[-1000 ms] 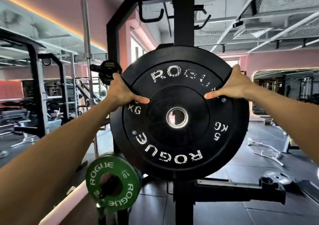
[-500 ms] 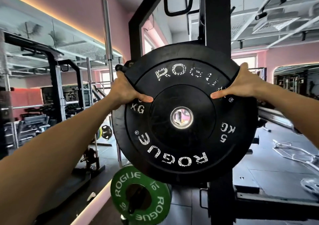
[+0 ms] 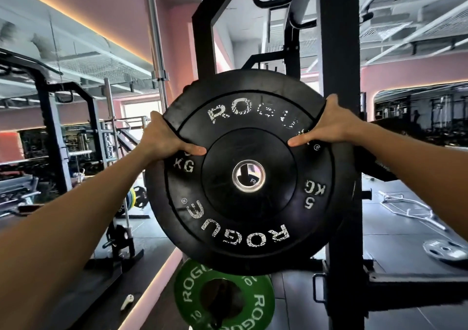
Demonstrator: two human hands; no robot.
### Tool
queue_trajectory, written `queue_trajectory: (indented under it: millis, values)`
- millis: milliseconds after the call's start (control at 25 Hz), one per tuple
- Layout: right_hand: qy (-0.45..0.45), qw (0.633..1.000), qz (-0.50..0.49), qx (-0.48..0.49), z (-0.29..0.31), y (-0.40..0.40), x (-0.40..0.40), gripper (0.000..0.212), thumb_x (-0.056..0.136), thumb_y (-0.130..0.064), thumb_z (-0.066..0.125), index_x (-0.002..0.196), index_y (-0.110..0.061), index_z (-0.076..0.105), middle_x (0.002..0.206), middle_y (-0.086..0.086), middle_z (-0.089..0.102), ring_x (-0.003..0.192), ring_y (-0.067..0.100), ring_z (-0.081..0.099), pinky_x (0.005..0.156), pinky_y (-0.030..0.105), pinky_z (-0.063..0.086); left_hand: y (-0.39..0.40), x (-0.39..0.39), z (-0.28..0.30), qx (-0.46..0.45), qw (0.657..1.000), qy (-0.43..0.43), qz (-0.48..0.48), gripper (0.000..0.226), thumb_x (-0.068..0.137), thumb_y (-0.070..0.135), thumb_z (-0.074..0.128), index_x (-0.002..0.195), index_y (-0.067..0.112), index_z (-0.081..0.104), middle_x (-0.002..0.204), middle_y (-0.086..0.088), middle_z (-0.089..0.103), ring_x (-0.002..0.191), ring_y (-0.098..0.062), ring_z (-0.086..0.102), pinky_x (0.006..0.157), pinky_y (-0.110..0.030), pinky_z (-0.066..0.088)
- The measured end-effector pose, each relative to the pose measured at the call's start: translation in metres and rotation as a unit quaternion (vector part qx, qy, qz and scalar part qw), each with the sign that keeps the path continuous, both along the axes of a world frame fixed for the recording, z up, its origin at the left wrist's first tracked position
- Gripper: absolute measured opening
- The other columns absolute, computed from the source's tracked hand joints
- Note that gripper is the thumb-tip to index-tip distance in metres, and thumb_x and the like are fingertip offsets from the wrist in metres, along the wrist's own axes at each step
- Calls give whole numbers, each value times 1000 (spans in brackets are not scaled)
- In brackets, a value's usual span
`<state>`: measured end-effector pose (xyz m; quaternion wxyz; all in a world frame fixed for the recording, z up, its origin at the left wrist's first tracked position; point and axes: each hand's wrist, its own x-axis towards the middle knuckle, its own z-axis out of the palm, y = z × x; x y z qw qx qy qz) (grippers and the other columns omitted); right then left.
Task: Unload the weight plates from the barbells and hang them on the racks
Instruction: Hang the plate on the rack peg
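**Black 5 kg plate held at the rack upright**

Left hand [image 3: 162,137] and right hand [image 3: 329,127] grip the black Rogue bumper plate [image 3: 248,175] by its upper rim, thumbs on its face, before the rack upright [image 3: 339,51]. A green 10 plate [image 3: 222,296] hangs just below.

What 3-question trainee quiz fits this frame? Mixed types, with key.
1. True or false: only the left hand holds the black plate.
2. Which number is printed on the green plate below it? A) 5 B) 10 C) 25
3. Fill in: the black plate is marked 5 ___.

Key: 1 false, the right hand grips it too; 2 B; 3 KG.
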<state>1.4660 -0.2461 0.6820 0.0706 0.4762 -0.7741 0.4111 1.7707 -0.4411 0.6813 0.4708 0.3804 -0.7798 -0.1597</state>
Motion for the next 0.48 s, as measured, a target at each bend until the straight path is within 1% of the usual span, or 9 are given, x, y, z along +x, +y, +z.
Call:
queue_trajectory:
  millis: [80, 120, 200, 280, 360, 400, 480]
  values:
    - [-5, 1000, -9, -6, -4, -18, 25, 141, 27, -64, 88, 136, -10, 17, 131, 7, 50, 124, 31, 48, 87, 32, 38, -22, 23, -3, 8, 1000, -3, -22, 129, 19, 52, 96, 122, 4, 37, 124, -6, 58, 116, -24, 56, 97, -43, 49]
    - [-7, 1000, -12, -7, -5, -25, 40, 142, 26, -64, 88, 137, -10, 16, 132, 7, 50, 125, 30, 48, 87, 31, 37, -32, 36, -5, 5, 1000, -6, -23, 129, 20, 52, 96, 124, 3, 35, 126, -8, 57, 118, -26, 55, 98, -45, 49]
    - [0, 1000, -22, -11, -9, -41, 67, 145, 25, -65, 87, 138, -10, 14, 134, 6, 47, 126, 30, 47, 92, 33, 39, -51, 60, -9, -3, 1000, -10, -14, 127, 26, 51, 96, 125, 5, 31, 128, -8, 55, 120, -28, 53, 99, -46, 47]
    - [3, 999, -32, -20, -12, -51, 85, 147, 24, -66, 87, 139, -10, 14, 135, 6, 47, 127, 30, 47, 95, 34, 39, -62, 74, -8, -4, 1000, -3, -17, 127, 26, 51, 96, 125, 6, 30, 129, -8, 54, 121, -28, 52, 98, -43, 47]
    - [0, 999, -45, -15, -16, -63, 104, 146, 23, -67, 87, 138, -12, 17, 133, 6, 49, 125, 30, 48, 92, 32, 39, -79, 91, -10, 6, 999, 2, -38, 129, 23, 50, 97, 125, 5, 32, 126, -6, 56, 118, -25, 54, 97, -42, 48]
    - [1, 999, -51, -6, -18, -70, 113, 147, 21, -69, 86, 139, -13, 18, 133, 6, 48, 125, 30, 48, 93, 33, 39, -87, 99, -13, 9, 999, 0, -46, 129, 22, 50, 97, 125, 3, 35, 124, -5, 57, 117, -23, 55, 96, -41, 49]
    - [2, 998, -58, 15, -21, -84, 122, 151, 21, -71, 85, 142, -15, 14, 137, 5, 46, 127, 31, 46, 101, 37, 40, -103, 108, -19, 21, 998, -6, -58, 130, 20, 51, 97, 126, 1, 41, 122, -5, 59, 115, -21, 58, 95, -41, 51]
